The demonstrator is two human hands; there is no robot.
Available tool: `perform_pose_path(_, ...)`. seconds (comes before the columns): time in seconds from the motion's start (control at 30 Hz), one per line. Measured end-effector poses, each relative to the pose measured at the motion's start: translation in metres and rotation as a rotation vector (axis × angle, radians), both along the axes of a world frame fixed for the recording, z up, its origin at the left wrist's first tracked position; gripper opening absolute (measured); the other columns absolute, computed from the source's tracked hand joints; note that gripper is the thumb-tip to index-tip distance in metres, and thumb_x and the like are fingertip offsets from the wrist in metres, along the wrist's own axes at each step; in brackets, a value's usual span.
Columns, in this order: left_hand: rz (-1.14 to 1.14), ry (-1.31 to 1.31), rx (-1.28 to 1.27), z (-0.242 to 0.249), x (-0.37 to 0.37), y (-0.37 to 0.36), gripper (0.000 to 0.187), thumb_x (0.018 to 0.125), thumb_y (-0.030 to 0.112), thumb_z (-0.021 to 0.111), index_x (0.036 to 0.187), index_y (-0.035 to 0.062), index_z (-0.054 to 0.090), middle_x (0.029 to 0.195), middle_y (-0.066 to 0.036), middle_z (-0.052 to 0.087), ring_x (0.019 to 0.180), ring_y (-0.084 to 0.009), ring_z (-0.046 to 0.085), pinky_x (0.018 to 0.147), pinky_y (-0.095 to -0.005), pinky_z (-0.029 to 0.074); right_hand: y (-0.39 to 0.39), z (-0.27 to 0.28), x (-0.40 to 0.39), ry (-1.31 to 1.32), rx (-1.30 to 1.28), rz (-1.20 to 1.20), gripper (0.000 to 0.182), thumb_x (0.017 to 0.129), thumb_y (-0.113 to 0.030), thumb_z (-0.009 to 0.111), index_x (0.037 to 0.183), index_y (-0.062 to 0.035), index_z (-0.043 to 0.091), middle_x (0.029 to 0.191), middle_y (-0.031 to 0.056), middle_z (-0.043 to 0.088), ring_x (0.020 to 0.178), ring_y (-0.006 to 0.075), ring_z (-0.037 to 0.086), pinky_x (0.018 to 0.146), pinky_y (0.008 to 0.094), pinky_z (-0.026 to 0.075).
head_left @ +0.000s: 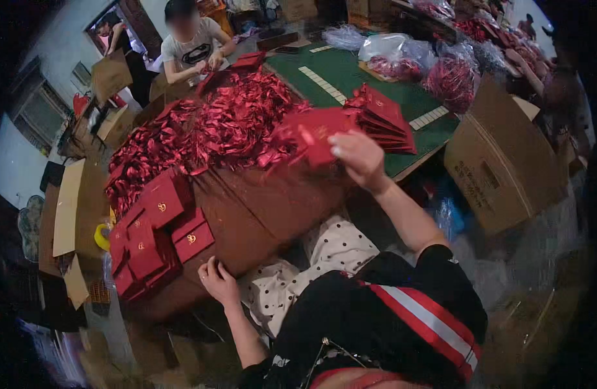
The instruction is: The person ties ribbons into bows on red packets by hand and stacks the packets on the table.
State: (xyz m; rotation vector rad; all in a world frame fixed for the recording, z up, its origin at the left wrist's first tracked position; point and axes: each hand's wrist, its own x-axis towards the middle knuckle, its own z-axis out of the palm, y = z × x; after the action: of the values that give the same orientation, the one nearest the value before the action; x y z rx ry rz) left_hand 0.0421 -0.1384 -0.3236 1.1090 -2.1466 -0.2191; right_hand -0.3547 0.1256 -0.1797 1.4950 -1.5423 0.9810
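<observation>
1. Hands at work over a brown desk (259, 207) crowded with red goods.
2. Right hand (358, 159) is raised, its grip closed on a flat red pouch (318, 139) held above the desk's far side, touching a heap of shiny red ribbon bows (214, 126).
3. Left hand (217, 282) rests loose at the near desk edge, fingers released, holding nothing, just beside a pile of red boxes (159, 233) with gold marks.
4. Stack of red pouches (382, 120) lies on a green mat (376, 84) behind the right hand.
5. Cardboard carton (499, 162) stands to the right.
6. Another person (195, 48) sits at the far end.
</observation>
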Motion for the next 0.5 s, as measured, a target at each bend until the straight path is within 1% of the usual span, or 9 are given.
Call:
perform_pose_path(0.07,-0.004,0.010,-0.071,0.003,-0.004,0.006,0.025,0.091,0.011,0.062,0.115,0.0057,0.065,0.110,-0.017,0.056,0.105,-0.0363,0.055,0.092,-0.0453,0.044,0.018,0.004,-0.058,0.068,-0.203,-0.186,0.034,0.085,0.004,0.060,0.113,-0.0137,0.068,0.115,0.0104,0.071,0.109,0.0311,0.068,0.094,0.0460,0.053)
perform_pose_path(0.1,0.003,0.017,-0.065,0.003,-0.005,0.008,0.025,0.091,0.011,0.062,0.115,0.0057,0.065,0.110,-0.017,0.056,0.105,-0.0363,0.055,0.092,-0.0453,0.044,0.035,0.014,-0.068,0.036,-0.198,-0.300,0.034,0.086,0.004,0.060,0.114,-0.0141,0.068,0.116,0.0102,0.071,0.111,0.0315,0.067,0.094,0.0464,0.054)
perform_pose_path(0.13,0.016,0.010,-0.063,0.003,-0.005,0.009,0.025,0.091,0.011,0.062,0.115,0.0056,0.065,0.110,-0.017,0.056,0.104,-0.0361,0.054,0.091,-0.0455,0.044,0.040,0.007,-0.099,0.066,-0.280,-0.306,0.033,0.087,0.005,0.061,0.115,-0.0115,0.068,0.118,0.0102,0.070,0.113,0.0307,0.066,0.094,0.0473,0.054)
perform_pose_path(0.17,0.030,0.005,-0.060,0.003,-0.006,0.010,0.024,0.091,0.010,0.061,0.114,0.0055,0.065,0.109,-0.016,0.056,0.104,-0.0359,0.054,0.091,-0.0456,0.044,0.046,0.007,-0.111,-0.031,-0.301,-0.403,0.033,0.087,0.005,0.063,0.116,-0.0100,0.067,0.119,0.0108,0.070,0.112,0.0317,0.066,0.096,0.0477,0.054)
perform_pose_path(0.23,0.051,0.005,-0.060,0.002,-0.008,0.010,0.024,0.091,0.010,0.061,0.114,0.0057,0.065,0.107,-0.016,0.056,0.103,-0.0353,0.054,0.090,-0.0457,0.044,0.053,-0.018,-0.147,-0.196,-0.299,-0.418,0.034,0.088,0.005,0.064,0.117,-0.0107,0.067,0.120,0.0112,0.069,0.113,0.0317,0.065,0.099,0.0470,0.053)
perform_pose_path(0.33,0.044,-0.005,-0.096,0.003,-0.008,0.011,0.021,0.093,0.010,0.060,0.113,0.0060,0.066,0.108,-0.015,0.055,0.102,-0.0351,0.054,0.089,-0.0461,0.045,0.057,-0.056,-0.155,-0.800,-0.038,-0.347,0.030,0.092,-0.012,0.066,0.121,-0.0083,0.063,0.127,0.0151,0.065,0.121,0.0300,0.060,0.104,0.0450,0.049)
perform_pose_path(0.37,0.056,-0.006,-0.092,0.003,-0.007,0.012,0.021,0.093,0.010,0.060,0.113,0.0060,0.066,0.108,-0.015,0.055,0.102,-0.0351,0.054,0.089,-0.0461,0.045,0.059,-0.060,-0.153,-0.806,0.067,-0.368,0.038,0.091,-0.024,0.070,0.124,-0.0077,0.061,0.130,0.0153,0.063,0.122,0.0306,0.059,0.101,0.0434,0.049)
perform_pose_path(0.43,0.041,-0.015,-0.091,0.006,-0.008,0.012,0.020,0.093,0.010,0.060,0.113,0.0065,0.066,0.108,-0.015,0.055,0.101,-0.0352,0.054,0.088,-0.0459,0.046,0.058,-0.067,-0.144,-0.755,-0.017,-0.244,0.043,0.090,-0.029,0.071,0.126,-0.0084,0.059,0.130,0.0141,0.063,0.120,0.0316,0.060,0.098,0.0428,0.049)
perform_pose_path(0.5,0.039,-0.019,-0.072,0.007,-0.008,0.012,0.022,0.093,0.011,0.061,0.114,0.0068,0.066,0.109,-0.015,0.054,0.102,-0.0356,0.055,0.089,-0.0458,0.046,0.058,-0.063,-0.140,-0.760,-0.034,-0.313,0.044,0.091,-0.026,0.069,0.130,-0.0088,0.057,0.128,0.0143,0.062,0.120,0.0309,0.059,0.100,0.0434,0.048)
